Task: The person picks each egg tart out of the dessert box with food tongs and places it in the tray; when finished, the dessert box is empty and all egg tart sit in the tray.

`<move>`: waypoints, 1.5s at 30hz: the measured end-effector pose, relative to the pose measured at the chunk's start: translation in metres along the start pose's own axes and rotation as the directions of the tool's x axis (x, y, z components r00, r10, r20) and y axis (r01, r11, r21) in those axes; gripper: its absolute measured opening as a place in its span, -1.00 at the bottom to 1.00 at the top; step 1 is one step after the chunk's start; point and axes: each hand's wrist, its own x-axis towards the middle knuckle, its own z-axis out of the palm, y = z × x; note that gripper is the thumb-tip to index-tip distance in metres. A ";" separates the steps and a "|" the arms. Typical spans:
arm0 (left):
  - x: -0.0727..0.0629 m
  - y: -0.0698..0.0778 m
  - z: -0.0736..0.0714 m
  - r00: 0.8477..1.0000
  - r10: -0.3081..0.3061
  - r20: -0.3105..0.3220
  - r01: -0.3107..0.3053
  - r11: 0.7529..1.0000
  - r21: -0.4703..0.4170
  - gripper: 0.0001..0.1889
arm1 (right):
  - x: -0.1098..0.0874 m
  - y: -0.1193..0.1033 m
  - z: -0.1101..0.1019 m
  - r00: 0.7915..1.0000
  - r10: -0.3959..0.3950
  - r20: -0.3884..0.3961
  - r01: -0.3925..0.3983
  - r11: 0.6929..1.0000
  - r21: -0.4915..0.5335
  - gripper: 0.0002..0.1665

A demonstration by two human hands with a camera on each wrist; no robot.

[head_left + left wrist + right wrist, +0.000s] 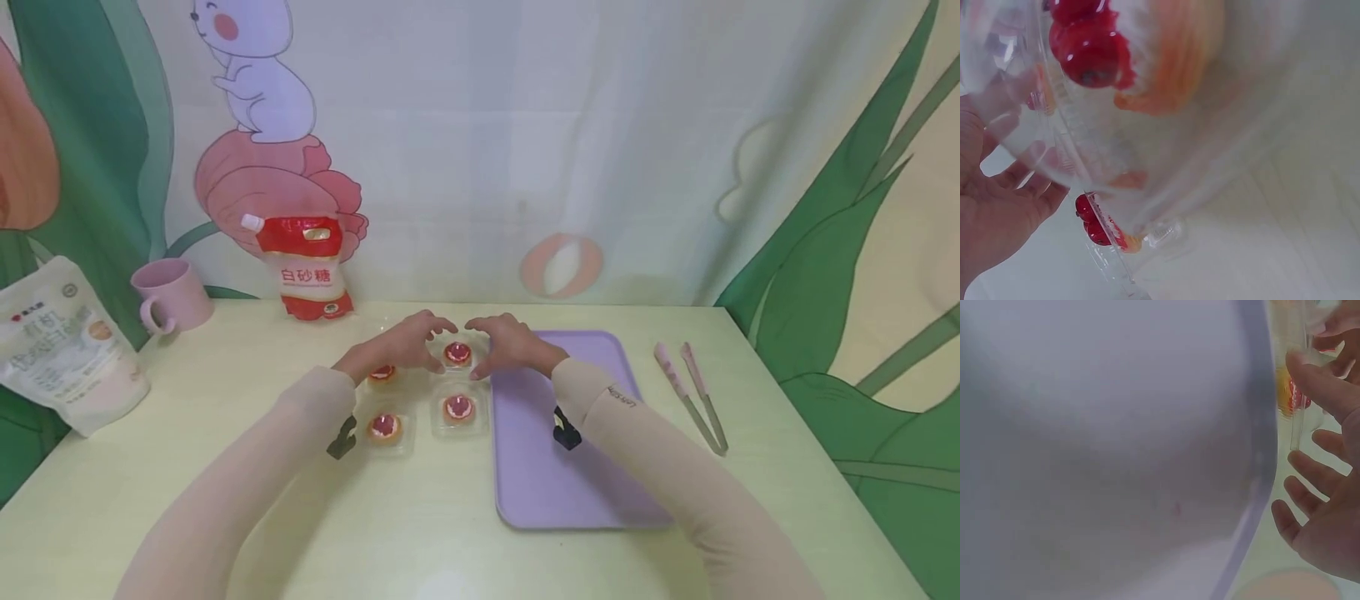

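Several small tarts with red topping sit in clear plastic boxes. At the far right of the group, one boxed tart [457, 354] lies between the two hands. My left hand [408, 340] reaches to its left side with fingers spread and bent. From the right, my right hand [516, 346] arches over the tray edge, its thumb and fingertips close to the same box. In the right wrist view, the thumb [1322, 387] overlaps the box edge. Nearer stand two more boxed tarts [459, 408] [385, 427]; another tart [382, 372] is partly under the left wrist.
A purple tray [570, 492] lies under the right forearm. Two pink-handled utensils [693, 400] lie right of it. Behind at left stand a red-and-white sugar pouch [307, 271], a pink mug [176, 296] and a white pouch [71, 350]. A printed curtain [465, 150] hangs behind the table.
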 end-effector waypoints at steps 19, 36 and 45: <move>-0.003 0.004 0.013 0.997 -0.010 -0.077 0.016 0.996 0.082 -0.28 | 0.009 -0.001 0.011 1.000 0.014 -0.018 -0.013 0.999 0.032 0.03; -0.001 0.008 0.018 0.987 -0.017 -0.158 0.052 0.974 0.221 -0.18 | 0.012 0.000 0.009 1.000 0.004 -0.003 -0.004 0.995 0.096 0.02; 0.003 0.004 0.018 0.991 -0.109 -0.084 0.111 0.994 0.022 -0.17 | 0.009 0.000 0.009 0.999 0.032 0.006 -0.032 0.991 0.132 0.03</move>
